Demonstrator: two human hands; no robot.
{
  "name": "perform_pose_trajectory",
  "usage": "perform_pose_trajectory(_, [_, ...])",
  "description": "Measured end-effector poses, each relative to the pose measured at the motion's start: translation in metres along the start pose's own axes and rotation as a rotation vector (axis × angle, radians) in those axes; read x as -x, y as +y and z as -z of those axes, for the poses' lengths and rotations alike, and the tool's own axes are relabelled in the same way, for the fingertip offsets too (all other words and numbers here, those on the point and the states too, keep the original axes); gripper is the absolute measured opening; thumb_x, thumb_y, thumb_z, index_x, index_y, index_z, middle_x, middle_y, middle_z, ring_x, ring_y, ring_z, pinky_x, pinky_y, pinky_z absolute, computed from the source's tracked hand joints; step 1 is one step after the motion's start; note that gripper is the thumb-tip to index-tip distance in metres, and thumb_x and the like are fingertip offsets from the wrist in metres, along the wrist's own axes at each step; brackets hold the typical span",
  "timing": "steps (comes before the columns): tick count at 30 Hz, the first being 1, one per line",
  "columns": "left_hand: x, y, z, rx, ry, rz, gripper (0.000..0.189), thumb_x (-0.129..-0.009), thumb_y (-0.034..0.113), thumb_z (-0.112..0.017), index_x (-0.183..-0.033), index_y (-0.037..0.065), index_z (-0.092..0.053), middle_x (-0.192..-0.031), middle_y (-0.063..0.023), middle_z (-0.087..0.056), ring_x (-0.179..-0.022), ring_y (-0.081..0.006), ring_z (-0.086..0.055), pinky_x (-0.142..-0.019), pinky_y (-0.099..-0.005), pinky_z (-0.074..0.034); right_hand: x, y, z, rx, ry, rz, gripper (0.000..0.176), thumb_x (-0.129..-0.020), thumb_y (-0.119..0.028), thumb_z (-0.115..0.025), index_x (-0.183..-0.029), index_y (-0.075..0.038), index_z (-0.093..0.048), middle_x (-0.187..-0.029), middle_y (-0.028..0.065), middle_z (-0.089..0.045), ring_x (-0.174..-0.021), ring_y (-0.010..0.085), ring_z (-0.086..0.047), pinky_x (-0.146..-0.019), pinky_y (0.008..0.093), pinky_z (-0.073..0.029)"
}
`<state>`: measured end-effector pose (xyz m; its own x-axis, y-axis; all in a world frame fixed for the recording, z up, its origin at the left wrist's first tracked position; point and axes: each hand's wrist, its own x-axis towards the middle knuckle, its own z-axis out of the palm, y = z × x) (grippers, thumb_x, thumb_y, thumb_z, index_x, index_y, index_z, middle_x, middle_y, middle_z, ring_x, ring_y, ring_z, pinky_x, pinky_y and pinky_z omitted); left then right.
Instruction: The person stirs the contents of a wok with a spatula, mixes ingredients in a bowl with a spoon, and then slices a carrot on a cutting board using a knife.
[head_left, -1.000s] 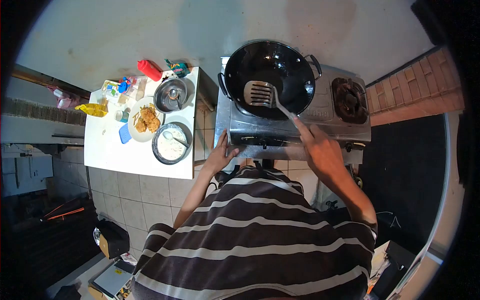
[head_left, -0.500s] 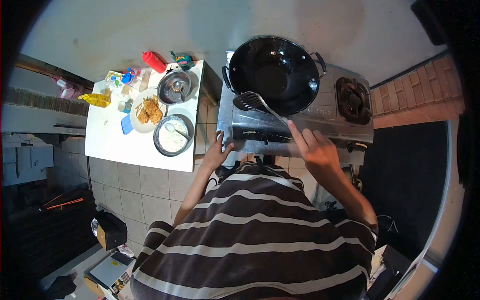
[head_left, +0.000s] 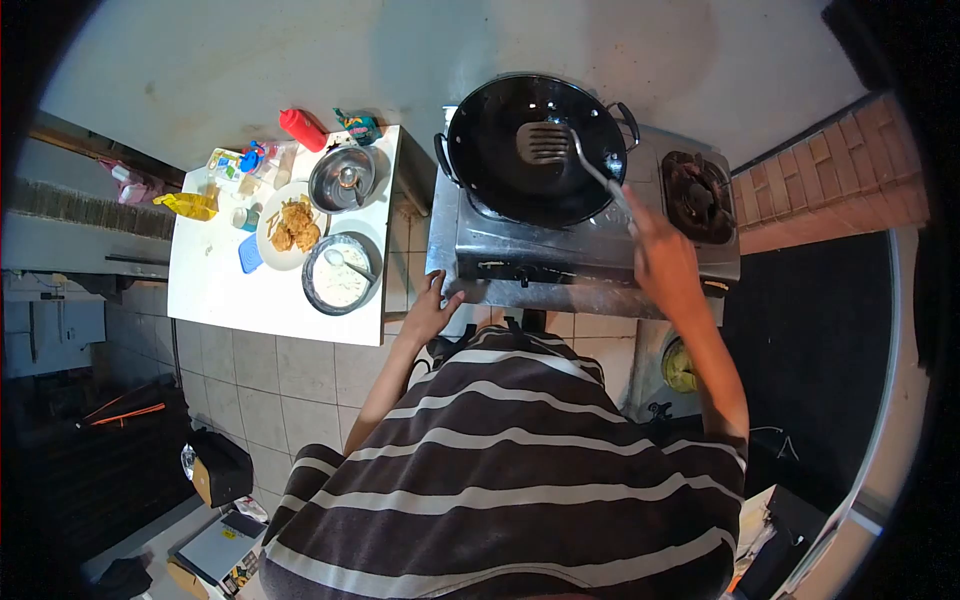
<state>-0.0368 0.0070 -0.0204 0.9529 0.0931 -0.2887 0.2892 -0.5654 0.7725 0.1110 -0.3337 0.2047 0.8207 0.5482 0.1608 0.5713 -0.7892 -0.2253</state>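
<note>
A slotted metal spatula (head_left: 543,144) is in my right hand (head_left: 662,250), whose fingers are wrapped round its handle. The spatula's head is over the inside of a black two-handled wok (head_left: 500,185), which sits on the left part of a steel gas stove (head_left: 590,245). Dark oil or a glossy surface reflects light inside the wok; which of these I cannot tell. My left hand (head_left: 430,312) rests on the stove's front left corner with its fingers apart, holding nothing.
On the white table (head_left: 230,300) at the left stand a plate of fried food (head_left: 295,228), a bowl of white powder (head_left: 335,285), a steel bowl (head_left: 325,185) and a red bottle (head_left: 302,130). A bare burner (head_left: 697,198) is at the stove's right.
My right hand has moved up and to the right. The spatula's head has gone from the wok's lower left rim to over its middle. My left hand has stayed at the stove's corner.
</note>
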Motion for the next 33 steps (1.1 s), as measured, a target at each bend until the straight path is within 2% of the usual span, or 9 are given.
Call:
perform_pose_trajectory(2, [-0.001, -0.001, -0.002, 0.006, -0.006, -0.012, 0.076, -0.096, 0.045, -0.059, -0.146, -0.007, -0.034, -0.151, -0.025, -0.034, -0.109, -0.0386, -0.065, -0.093, -0.0423, -0.052, -0.013, 0.017, -0.009, -0.008, 0.096, 0.018, 0.062, -0.087, -0.001, -0.056, -0.146, -0.009, -0.041, -0.111, 0.0193, -0.063, -0.082, 0.0411, -0.066, -0.073, 0.0487, -0.055])
perform_pose_trajectory(7, [0.002, 0.004, -0.004, 0.035, 0.003, -0.016, 0.077, -0.096, 0.046, -0.059, -0.146, -0.008, -0.035, -0.15, -0.0258, -0.033, -0.109, -0.0381, -0.065, -0.092, -0.0419, -0.052, -0.032, 0.038, -0.038, -0.018, 0.056, -0.041, 0.057, -0.087, -0.002, -0.056, -0.142, -0.008, -0.046, -0.112, 0.0207, -0.064, -0.085, 0.0415, -0.066, -0.075, 0.0486, -0.055])
perform_pose_trajectory(10, [0.009, 0.005, -0.007, 0.016, 0.021, 0.01, 0.07, -0.097, 0.039, -0.061, -0.142, -0.01, -0.038, -0.145, -0.0264, -0.038, -0.118, -0.0372, -0.059, -0.094, -0.0382, -0.054, -0.039, 0.045, -0.059, -0.005, 0.048, -0.033, 0.052, -0.088, -0.004, -0.056, -0.14, -0.007, -0.049, -0.111, 0.0216, -0.065, -0.085, 0.0416, -0.066, -0.075, 0.0488, -0.055])
perform_pose_trajectory(12, [0.013, -0.002, -0.01, 0.064, -0.01, 0.053, 0.077, -0.095, 0.047, -0.06, -0.145, -0.006, -0.036, -0.148, -0.0237, -0.036, -0.107, -0.0366, -0.065, -0.092, -0.0411, -0.053, -0.043, 0.048, -0.066, 0.018, 0.048, -0.036, 0.05, -0.089, -0.006, -0.055, -0.139, -0.006, -0.051, -0.11, 0.0219, -0.065, -0.085, 0.0417, -0.066, -0.075, 0.0488, -0.054])
perform_pose_trajectory(14, [0.017, -0.008, -0.014, 0.069, -0.002, 0.056, 0.077, -0.095, 0.047, -0.06, -0.145, -0.006, -0.037, -0.148, -0.0233, -0.036, -0.107, -0.0365, -0.065, -0.091, -0.0412, -0.053, -0.046, 0.046, -0.068, -0.001, 0.029, -0.033, 0.048, -0.091, -0.008, -0.054, -0.139, -0.005, -0.051, -0.109, 0.0228, -0.065, -0.083, 0.0424, -0.066, -0.075, 0.0497, -0.054])
perform_pose_trajectory(22, [0.021, -0.007, -0.011, 0.075, -0.016, 0.089, 0.076, -0.095, 0.046, -0.06, -0.145, -0.006, -0.036, -0.149, -0.0238, -0.036, -0.107, -0.038, -0.064, -0.092, -0.0417, -0.053, -0.03, 0.03, -0.05, -0.099, -0.041, -0.07, 0.043, -0.091, -0.007, -0.053, -0.133, -0.001, -0.055, -0.106, 0.0259, -0.066, -0.089, 0.0449, -0.065, -0.08, 0.0521, -0.051])
perform_pose_trajectory(24, [0.019, -0.009, -0.013, 0.058, 0.017, 0.05, 0.072, -0.096, 0.04, -0.062, -0.143, -0.009, -0.038, -0.145, -0.0254, -0.04, -0.102, -0.0326, -0.068, -0.089, -0.0388, -0.053, -0.022, 0.026, -0.042, -0.15, -0.009, -0.05, 0.042, -0.091, -0.007, -0.053, -0.132, -0.001, -0.056, -0.104, 0.0267, -0.066, -0.09, 0.0455, -0.064, -0.08, 0.0521, -0.05])
perform_pose_trajectory(30, [0.017, -0.005, -0.012, 0.064, -0.009, 0.043, 0.072, -0.097, 0.04, -0.061, -0.143, -0.009, -0.037, -0.146, -0.0254, -0.038, -0.104, -0.0325, -0.068, -0.09, -0.0385, -0.053, -0.002, 0.003, -0.009, -0.236, -0.192, -0.219, 0.041, -0.092, -0.006, -0.053, -0.132, -0.001, -0.055, -0.099, 0.0302, -0.064, -0.09, 0.0473, -0.062, -0.081, 0.0526, -0.048])
perform_pose_trajectory(33, [0.017, -0.002, -0.013, 0.08, -0.017, 0.029, 0.073, -0.097, 0.041, -0.061, -0.144, -0.009, -0.037, -0.147, -0.0255, -0.037, -0.105, -0.0332, -0.067, -0.091, -0.0385, -0.053, 0.009, -0.003, -0.007, -0.274, -0.111, -0.114, 0.04, -0.093, -0.007, -0.053, -0.132, -0.003, -0.056, -0.098, 0.0304, -0.064, -0.09, 0.0478, -0.062, -0.081, 0.0528, -0.048])
